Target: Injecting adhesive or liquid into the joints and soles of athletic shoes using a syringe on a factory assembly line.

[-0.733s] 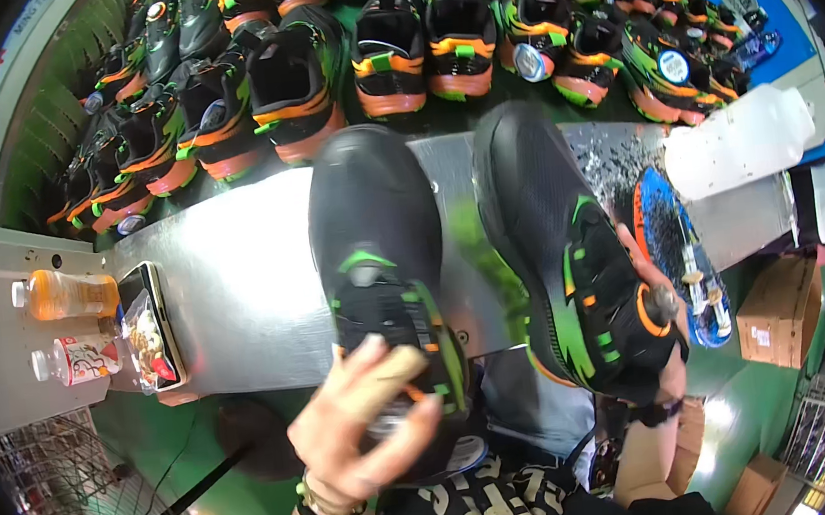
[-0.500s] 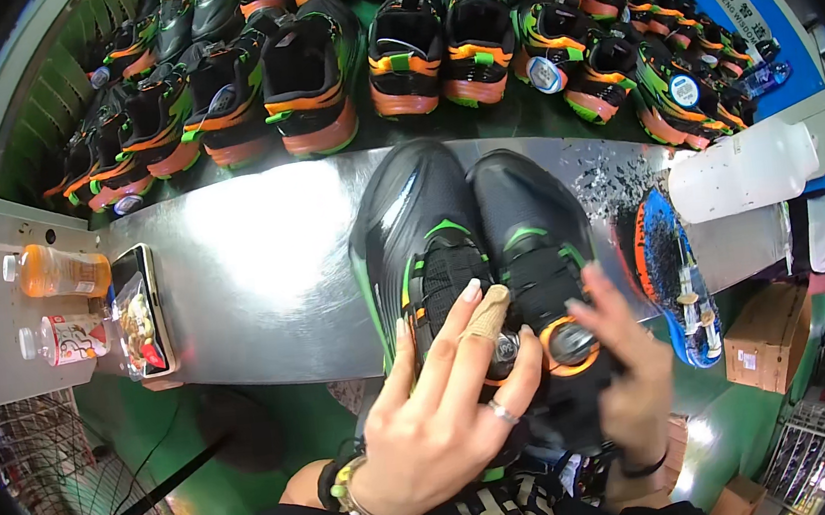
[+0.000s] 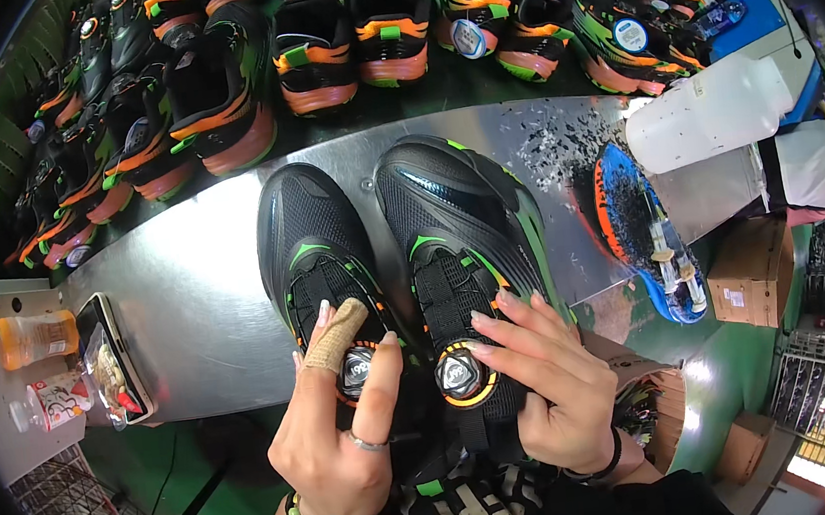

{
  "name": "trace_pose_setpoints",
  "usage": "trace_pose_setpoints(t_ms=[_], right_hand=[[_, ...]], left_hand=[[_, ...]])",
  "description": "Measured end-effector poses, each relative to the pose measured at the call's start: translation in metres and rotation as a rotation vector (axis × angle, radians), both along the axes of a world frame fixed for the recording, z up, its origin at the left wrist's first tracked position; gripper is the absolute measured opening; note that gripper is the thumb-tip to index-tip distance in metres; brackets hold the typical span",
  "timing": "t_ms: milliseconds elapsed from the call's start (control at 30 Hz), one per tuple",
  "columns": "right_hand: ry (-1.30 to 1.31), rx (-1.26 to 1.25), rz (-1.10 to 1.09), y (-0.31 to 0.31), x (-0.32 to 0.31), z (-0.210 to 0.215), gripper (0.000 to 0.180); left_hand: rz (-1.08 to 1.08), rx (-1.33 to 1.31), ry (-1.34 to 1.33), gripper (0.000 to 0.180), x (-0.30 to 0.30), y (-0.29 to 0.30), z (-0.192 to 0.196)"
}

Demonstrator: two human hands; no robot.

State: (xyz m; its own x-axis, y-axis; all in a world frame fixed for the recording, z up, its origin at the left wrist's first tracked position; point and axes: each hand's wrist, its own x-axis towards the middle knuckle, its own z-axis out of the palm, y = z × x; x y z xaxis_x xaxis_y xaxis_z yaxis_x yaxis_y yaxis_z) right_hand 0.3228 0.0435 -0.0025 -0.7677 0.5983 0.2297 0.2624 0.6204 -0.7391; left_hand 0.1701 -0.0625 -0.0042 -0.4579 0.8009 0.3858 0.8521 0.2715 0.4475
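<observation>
You're gripping the pair on the steel table (image 3: 187, 311): left hand (image 3: 336, 436) fingers curled round the left shoe (image 3: 317, 257) dial, right hand (image 3: 547, 384) wrapped on the right shoe (image 3: 459, 222), thumb at its dial (image 3: 461, 376). Keep heels level w/ each other. Beyond the pair, more shoes (image 3: 311, 57).

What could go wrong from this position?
1. Both black shoes stand on the metal table near its front edge; a tug on the dials could slide them off.
2. Black shavings lie close by and may stick to the mesh.
3. The left hand has a bandaged finger, so its grip may be weaker.
</observation>
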Motion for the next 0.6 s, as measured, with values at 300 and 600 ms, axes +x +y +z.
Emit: trace_pose_setpoints(t_ms=[300,600], right_hand=[[0.347,-0.308,-0.199,0.028,0.033,-0.037,0.028],[0.346,-0.475,-0.132,0.074,0.044,-0.054,0.049]], left_hand=[[-0.129,-0.004,0.206,0.017,0.015,0.006,0.008],[-0.11,0.163,0.033,0.027,-0.007,-0.003,-0.018]])
